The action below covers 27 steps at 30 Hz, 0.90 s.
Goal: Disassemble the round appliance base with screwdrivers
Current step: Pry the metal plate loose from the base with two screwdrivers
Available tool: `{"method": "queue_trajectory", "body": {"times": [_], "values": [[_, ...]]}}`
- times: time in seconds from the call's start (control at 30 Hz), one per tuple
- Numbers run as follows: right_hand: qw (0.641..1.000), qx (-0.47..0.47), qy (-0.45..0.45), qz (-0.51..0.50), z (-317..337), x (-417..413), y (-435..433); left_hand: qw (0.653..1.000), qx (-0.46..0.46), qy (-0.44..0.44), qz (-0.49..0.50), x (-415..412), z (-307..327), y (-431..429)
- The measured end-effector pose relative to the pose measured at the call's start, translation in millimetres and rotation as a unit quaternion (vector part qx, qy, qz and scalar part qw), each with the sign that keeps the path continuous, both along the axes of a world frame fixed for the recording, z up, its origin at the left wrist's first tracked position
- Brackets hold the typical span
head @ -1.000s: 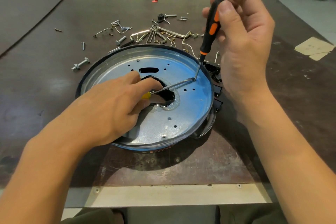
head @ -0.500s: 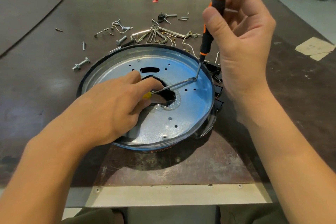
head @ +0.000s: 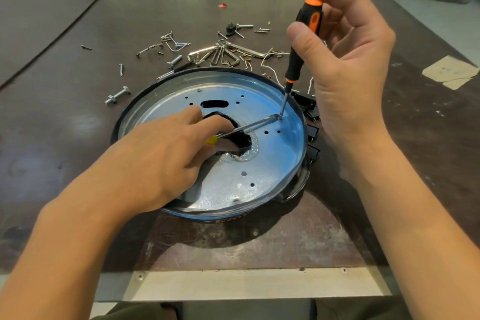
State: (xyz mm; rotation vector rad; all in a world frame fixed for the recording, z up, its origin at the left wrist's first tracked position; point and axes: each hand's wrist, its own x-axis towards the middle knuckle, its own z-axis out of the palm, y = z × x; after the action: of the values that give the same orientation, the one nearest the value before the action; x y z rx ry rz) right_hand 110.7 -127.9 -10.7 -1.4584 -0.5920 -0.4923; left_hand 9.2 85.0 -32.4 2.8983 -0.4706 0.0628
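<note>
So the table [head: 65,138] had a pale metal strip [head: 246,284] along its near edge, and the round appliance base [head: 272,163] sat just behind that, roughly centred left to right, open side up with the shiny metal plate showing. The left hand [head: 155,161] lay over the near-left part of the plate, fingers curled round a yellow-handled screwdriver [head: 249,126]. Most of the handle was buried in the fist, and the shaft ran low across the big centre hole toward the plate's right side. The right hand [head: 355,78] was up over the right rim, thumb and fingers pinching a black-and-orange screwdriver [head: 294,67] that stood nearly upright. Its tip came down right where the other blade ended, so both tips met at one spot on the plate, and I couldn't make out the screw itself. Some black clips [head: 311,132] poked out beside the base's right rim. Past the base, toward the far edge, there was a messy pile of loose screws and bent metal bits [head: 220,53], a bolt with a nut [head: 117,95] off to the left of it, and a tiny red scrap [head: 222,5] further back. A tan paper patch [head: 452,71] was stuck near the right edge.
</note>
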Motion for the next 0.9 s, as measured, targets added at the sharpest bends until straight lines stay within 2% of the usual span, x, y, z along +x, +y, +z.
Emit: {"method": "queue_trajectory", "body": {"times": [0.2, 0.4, 0.57, 0.73, 0.9], "values": [[0.999, 0.023, 0.023, 0.033, 1.0, -3.3, 1.5, 1.000, -0.002, 0.001, -0.004, -0.2, 0.4, 0.3], [1.000, -0.024, 0.001, 0.007, 1.2, -2.1, -0.1, 1.000, 0.003, -0.009, -0.006, -0.1, -1.1, 0.8], [0.999, 0.019, 0.022, 0.045, 0.2, -4.4, 1.3, 1.000, 0.002, -0.010, -0.003, 0.3, -2.1, 2.0], [1.000, 0.002, 0.017, 0.001, 4.3, -3.7, 1.5, 1.000, 0.002, -0.010, -0.005, 0.3, -2.9, 1.5], [0.999, 0.019, 0.025, 0.037, 1.0, -3.4, 0.1, 1.000, 0.003, -0.006, -0.001, -0.5, -1.6, 1.1]]}}
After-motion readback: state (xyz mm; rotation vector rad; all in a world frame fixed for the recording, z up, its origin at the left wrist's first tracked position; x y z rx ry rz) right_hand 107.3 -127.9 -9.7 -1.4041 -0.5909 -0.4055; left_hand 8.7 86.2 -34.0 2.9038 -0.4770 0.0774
